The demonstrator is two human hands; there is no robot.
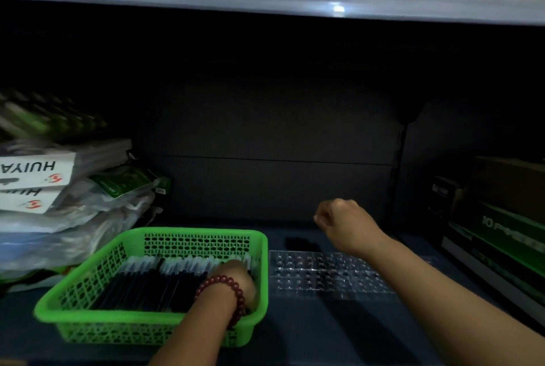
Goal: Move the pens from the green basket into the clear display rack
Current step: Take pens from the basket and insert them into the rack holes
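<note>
Pick-up step, this one. The left hand (236,277), a red bead bracelet (227,286) on its wrist, was down inside the green basket (147,317), fingers dug in among the pens (153,280) at the end nearest the rack. The fingertips were buried in the row, so I could not tell whether they had closed on a pen or were only feeling for one. The pens lay side by side to the left of those fingers, dark barrels and pale caps, apparently all in the basket.

The right hand (343,222) hung above the far edge of the clear display rack (324,274), fingers clenched into a loose fist with nothing visible in it. The rack lay flat below and just short of those knuckles, touching or nearly touching the basket, and no pen showed in it.

By my reading, the next move called for lifting one pen over the basket wall and lining it up with a slot, tricky in this dim light.

Around them: stacked stationery packets (59,203) left of the basket and a green carton (501,236) right of the rack. Neither blocked the short path.
</note>
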